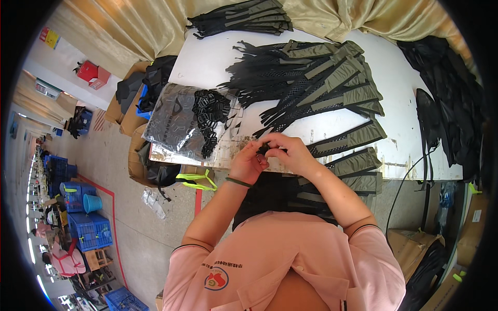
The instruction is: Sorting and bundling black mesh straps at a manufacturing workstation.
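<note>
At the front edge of the white table, my left hand [248, 165] and my right hand [290, 152] meet with bent fingers, both pinching a small black piece [264, 149]. The fingers cover much of it, so its exact kind cannot be made out. Just right of my right hand lies an olive-and-black mesh strap [350, 139]. More of these straps [358, 163] hang over the front edge toward my lap. Beyond my left hand, a clear plastic bag [171, 122] lies on the table with a heap of small black plastic buckles [210, 116] on it.
A large fanned pile of olive-and-black straps [321, 78] covers the table's middle, with another bundle [244, 18] behind. Black gear [441, 88] hangs at the right. Cardboard boxes [137, 150] stand left of the table; blue crates [91, 230] and a person in pink [67, 259] are farther left.
</note>
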Action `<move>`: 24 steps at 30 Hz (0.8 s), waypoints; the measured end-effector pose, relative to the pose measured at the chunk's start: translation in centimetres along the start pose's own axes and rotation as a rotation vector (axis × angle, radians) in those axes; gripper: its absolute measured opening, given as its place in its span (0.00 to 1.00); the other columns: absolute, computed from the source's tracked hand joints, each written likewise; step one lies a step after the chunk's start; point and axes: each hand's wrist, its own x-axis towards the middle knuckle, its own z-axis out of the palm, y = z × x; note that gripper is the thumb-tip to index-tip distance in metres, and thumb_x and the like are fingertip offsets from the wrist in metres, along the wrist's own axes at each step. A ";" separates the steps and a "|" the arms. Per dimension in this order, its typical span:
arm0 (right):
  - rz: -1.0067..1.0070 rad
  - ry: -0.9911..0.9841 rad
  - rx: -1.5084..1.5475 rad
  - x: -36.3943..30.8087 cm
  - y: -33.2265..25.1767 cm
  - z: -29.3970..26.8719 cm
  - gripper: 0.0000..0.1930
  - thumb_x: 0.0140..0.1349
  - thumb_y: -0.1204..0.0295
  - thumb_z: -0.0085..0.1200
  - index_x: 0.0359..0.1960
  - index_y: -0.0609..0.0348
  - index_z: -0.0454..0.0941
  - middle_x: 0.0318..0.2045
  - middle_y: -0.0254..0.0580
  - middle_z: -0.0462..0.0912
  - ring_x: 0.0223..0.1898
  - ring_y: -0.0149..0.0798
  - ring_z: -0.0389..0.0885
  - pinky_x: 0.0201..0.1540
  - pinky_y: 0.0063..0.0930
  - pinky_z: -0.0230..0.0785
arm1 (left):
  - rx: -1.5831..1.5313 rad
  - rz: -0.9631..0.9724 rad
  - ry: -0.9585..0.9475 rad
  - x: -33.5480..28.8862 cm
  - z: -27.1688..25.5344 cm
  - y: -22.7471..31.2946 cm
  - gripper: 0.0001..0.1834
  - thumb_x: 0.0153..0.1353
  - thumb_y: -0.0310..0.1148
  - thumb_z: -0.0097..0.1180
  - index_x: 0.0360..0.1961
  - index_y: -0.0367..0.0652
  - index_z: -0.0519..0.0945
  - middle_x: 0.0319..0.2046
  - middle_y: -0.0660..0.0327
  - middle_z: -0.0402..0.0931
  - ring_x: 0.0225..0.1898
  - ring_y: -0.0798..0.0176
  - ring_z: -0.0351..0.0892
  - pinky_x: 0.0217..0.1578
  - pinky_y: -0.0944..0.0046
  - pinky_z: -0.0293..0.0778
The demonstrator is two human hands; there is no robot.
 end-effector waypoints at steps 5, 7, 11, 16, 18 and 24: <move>-0.438 0.087 -0.584 -0.1 0.0 -0.4 0.10 0.48 0.82 0.57 0.33 0.57 0.78 0.30 0.39 0.80 0.34 0.48 0.75 0.43 0.33 0.67 | 0.209 0.144 0.054 -0.1 1.3 0.5 0.04 0.64 0.32 0.50 0.34 0.44 0.70 0.29 0.64 0.74 0.23 0.70 0.73 0.24 0.68 0.70; -0.480 0.116 -0.527 -0.1 0.2 -0.2 0.09 0.48 0.82 0.57 0.33 0.57 0.78 0.29 0.38 0.79 0.33 0.45 0.75 0.42 0.31 0.68 | 0.331 0.212 0.099 -0.1 2.6 0.5 0.04 0.64 0.31 0.50 0.34 0.43 0.70 0.29 0.63 0.74 0.24 0.69 0.74 0.25 0.69 0.72; 0.030 -0.052 0.146 -0.5 -0.3 0.0 0.08 0.51 0.84 0.56 0.33 0.61 0.76 0.25 0.34 0.76 0.29 0.30 0.75 0.36 0.24 0.69 | 0.518 0.365 0.137 0.1 2.8 0.3 0.04 0.64 0.29 0.51 0.34 0.40 0.71 0.28 0.64 0.74 0.26 0.71 0.75 0.28 0.72 0.76; 0.244 -0.016 0.298 -0.3 1.3 -0.3 0.10 0.50 0.85 0.57 0.31 0.59 0.71 0.25 0.31 0.74 0.27 0.24 0.73 0.32 0.17 0.67 | 0.650 0.488 0.160 0.2 2.7 -0.1 0.03 0.61 0.26 0.54 0.34 0.39 0.73 0.28 0.64 0.75 0.27 0.73 0.74 0.28 0.73 0.75; 0.276 0.022 0.295 -0.3 1.4 -0.2 0.11 0.49 0.86 0.57 0.29 0.57 0.70 0.24 0.29 0.74 0.26 0.23 0.72 0.32 0.15 0.66 | 0.718 0.540 0.164 0.0 2.8 -0.3 0.03 0.61 0.25 0.54 0.34 0.38 0.73 0.28 0.64 0.75 0.28 0.73 0.74 0.29 0.73 0.74; 0.387 0.081 0.408 -0.5 1.7 -0.2 0.13 0.46 0.86 0.58 0.27 0.55 0.69 0.23 0.29 0.73 0.25 0.23 0.71 0.28 0.15 0.61 | 0.888 0.637 0.084 -0.8 2.5 -0.6 0.05 0.59 0.23 0.56 0.37 0.37 0.75 0.31 0.65 0.76 0.31 0.74 0.74 0.35 0.74 0.72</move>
